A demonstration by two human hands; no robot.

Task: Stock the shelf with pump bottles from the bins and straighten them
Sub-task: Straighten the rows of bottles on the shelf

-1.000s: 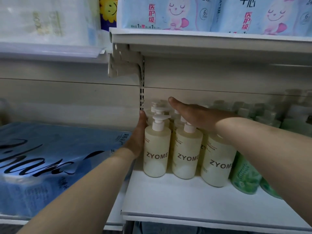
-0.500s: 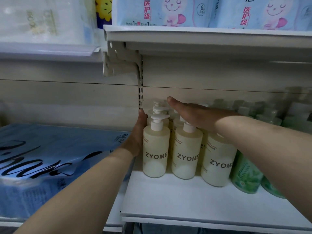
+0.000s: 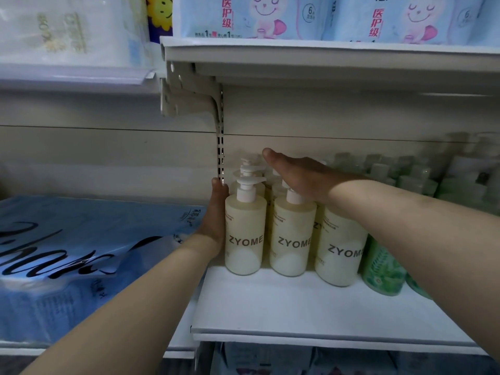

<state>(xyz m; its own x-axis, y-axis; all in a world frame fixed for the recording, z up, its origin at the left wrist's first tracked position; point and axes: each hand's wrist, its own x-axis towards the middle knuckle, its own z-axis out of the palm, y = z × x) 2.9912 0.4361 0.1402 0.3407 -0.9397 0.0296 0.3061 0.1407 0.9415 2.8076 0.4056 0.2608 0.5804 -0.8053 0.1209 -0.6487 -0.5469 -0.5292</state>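
Straightening step: cream plastic ZYOME pump bottles (image 3: 244, 234) squared up by flat left hand (image 3: 216, 212) and flat right hand (image 3: 300, 174), nothing gripped; leaning right bottle probably gets nudged next.

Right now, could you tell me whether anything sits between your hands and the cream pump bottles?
Nothing visible does. The left hand lies flat against the side of the leftmost bottle, and the right hand rests on top of the pump heads behind.

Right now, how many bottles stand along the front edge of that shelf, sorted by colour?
Cream ZYOME pump bottles: 3
Green bottles: 2, the second barely showing behind the forearm
Total: 5 in the front row; more stand behind, too hidden to count.
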